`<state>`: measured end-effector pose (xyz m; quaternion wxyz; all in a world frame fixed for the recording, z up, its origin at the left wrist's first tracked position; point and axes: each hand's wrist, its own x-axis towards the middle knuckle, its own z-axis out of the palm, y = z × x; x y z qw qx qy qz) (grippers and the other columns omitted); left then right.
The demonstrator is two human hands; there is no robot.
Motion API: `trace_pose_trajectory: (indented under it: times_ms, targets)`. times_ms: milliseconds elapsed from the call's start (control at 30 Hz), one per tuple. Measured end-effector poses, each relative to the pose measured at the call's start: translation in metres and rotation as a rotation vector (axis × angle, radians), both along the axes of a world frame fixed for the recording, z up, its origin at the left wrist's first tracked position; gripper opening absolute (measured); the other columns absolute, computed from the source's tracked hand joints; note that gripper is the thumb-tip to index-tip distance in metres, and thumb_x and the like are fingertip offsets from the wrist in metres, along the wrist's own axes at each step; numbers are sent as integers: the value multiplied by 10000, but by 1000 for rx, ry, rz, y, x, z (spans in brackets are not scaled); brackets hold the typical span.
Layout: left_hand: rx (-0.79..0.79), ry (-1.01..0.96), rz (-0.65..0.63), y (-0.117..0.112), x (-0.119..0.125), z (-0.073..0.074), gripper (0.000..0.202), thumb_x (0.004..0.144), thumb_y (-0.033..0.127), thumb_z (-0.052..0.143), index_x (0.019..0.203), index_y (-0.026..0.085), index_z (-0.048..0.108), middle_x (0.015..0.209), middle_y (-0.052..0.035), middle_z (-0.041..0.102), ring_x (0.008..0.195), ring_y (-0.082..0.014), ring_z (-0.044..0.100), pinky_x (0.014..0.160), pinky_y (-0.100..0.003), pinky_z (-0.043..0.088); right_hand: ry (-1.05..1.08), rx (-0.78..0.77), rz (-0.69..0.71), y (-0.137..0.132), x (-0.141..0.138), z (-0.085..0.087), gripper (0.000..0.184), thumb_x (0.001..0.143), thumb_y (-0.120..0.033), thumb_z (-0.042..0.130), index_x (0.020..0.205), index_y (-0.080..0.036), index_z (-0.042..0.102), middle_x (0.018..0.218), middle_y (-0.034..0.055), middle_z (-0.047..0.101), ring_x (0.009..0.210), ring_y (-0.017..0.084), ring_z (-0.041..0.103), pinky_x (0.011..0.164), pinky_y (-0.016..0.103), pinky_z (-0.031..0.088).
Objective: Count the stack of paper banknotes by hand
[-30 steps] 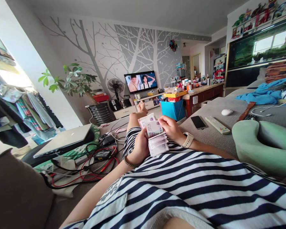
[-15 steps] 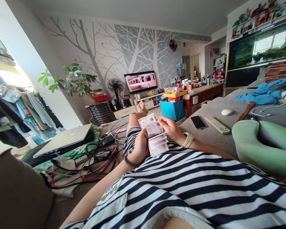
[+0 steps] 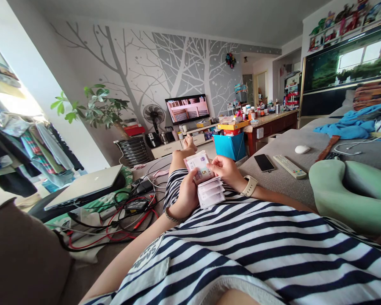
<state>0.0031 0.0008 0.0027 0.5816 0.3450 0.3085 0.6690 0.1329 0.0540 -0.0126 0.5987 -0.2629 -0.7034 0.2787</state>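
Observation:
A wad of banknotes [image 3: 198, 164] is held above my lap, its top note face up with a large 5 showing. My left hand [image 3: 186, 190] grips the wad from the left, thumb across its front. Several notes [image 3: 211, 193] hang folded down below that thumb, fanned in layers. At the wad's right edge, my right hand [image 3: 225, 170] has thumb and forefinger pinched on the top banknote. The other fingers of that hand are curled, and a pale watch is on its wrist. Striped cloth lies under both hands.
On the sofa to my right are a phone [image 3: 264, 162], a remote control [image 3: 290, 167], a white mouse [image 3: 302, 149] and a green neck pillow [image 3: 352, 195]. Tangled cables [image 3: 136, 207] and a laptop [image 3: 85, 186] lie to my left. A blue box [image 3: 229, 147] stands beyond my legs.
My right fingers have shifted slightly left along the notes. The top note's large 5 now shows where a different face was visible before. My left hand keeps its grip.

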Motion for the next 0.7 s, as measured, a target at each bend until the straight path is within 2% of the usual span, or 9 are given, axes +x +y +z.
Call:
trace_pose_trajectory:
  times_ms: [167,267,433,567,700]
  targets:
    - [38,69,-47,2,-3,-2,196,776,176,576,928,128,690,806,-59,731,852,-223,700,777,-314,557,-8,15,-83,0,0,-1,368,779,-520,630,698,-187,496,591,-16,536,564,122,481,538,238,360]
    - [72,118,-5,2,-4,-3,188,741,158,612,909,134,693,764,-41,725,822,-213,700,772,-300,553,-15,23,-68,1,1,-2,371,799,-523,602,690,-185,494,577,-18,521,554,120,465,529,237,342]
    - [103,129,-7,1,-4,-5,186,745,164,625,919,135,685,820,-49,735,786,-205,701,784,-307,552,-23,21,-55,3,2,-3,368,812,-518,584,693,-180,499,579,-19,524,548,116,464,526,234,330]
    - [76,44,-81,3,-3,-4,244,822,209,548,1015,124,670,894,-81,738,885,-224,697,843,-340,544,-26,19,-55,4,2,-3,349,836,-487,566,689,-181,488,562,-26,513,533,113,462,524,234,325]
    - [54,-22,-62,4,-1,-2,307,851,219,510,1112,128,642,937,-86,739,935,-234,691,886,-364,533,-27,27,-36,6,2,-5,332,854,-474,548,711,-179,493,574,-26,522,527,112,474,521,233,328]
